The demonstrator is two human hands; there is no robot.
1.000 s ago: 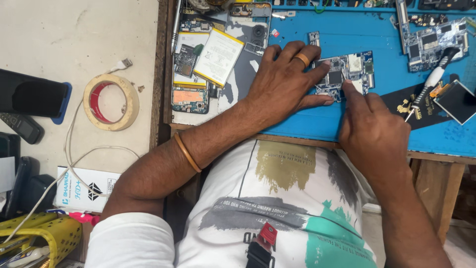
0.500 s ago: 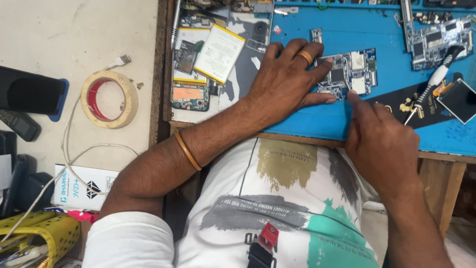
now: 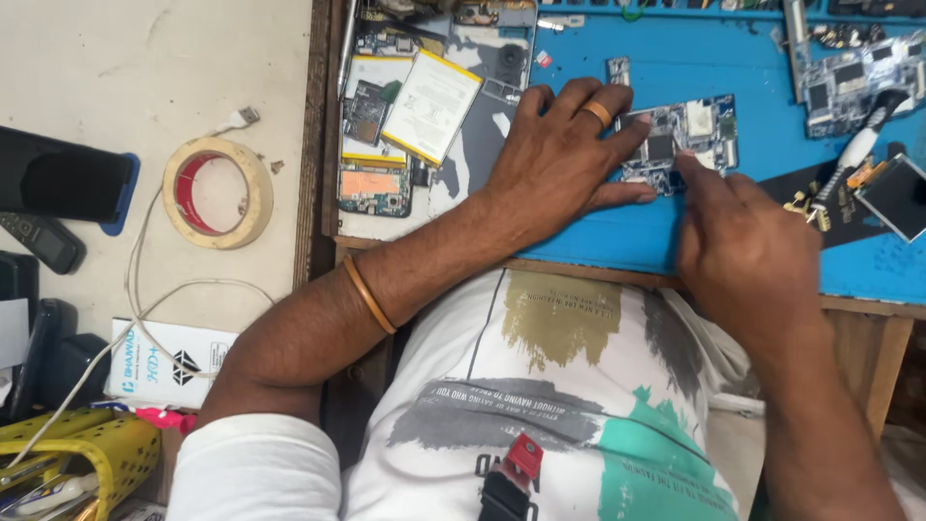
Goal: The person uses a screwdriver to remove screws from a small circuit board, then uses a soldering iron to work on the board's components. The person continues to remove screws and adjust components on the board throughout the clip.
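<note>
A small blue circuit board [image 3: 690, 138] lies on the blue work mat [image 3: 714, 58]. My left hand [image 3: 555, 159], with a gold ring on one finger and a bangle on the wrist, lies flat on the mat and its fingertips press the board's left edge. My right hand [image 3: 743, 246] reaches in from below, its forefinger tip touching the board's lower middle. I cannot tell whether anything is pinched between its fingers.
An opened phone [image 3: 415, 116] with a pale battery lies left of my left hand. A second circuit board [image 3: 849, 82], a screwdriver [image 3: 854, 154] and a small screen part [image 3: 897, 198] lie at the right. A tape roll [image 3: 217, 193], cable and dark devices sit on the left surface.
My right hand has moved left and up along the mat, bringing its forefinger onto the circuit board. My left hand has stayed pressed on the board's edge.
</note>
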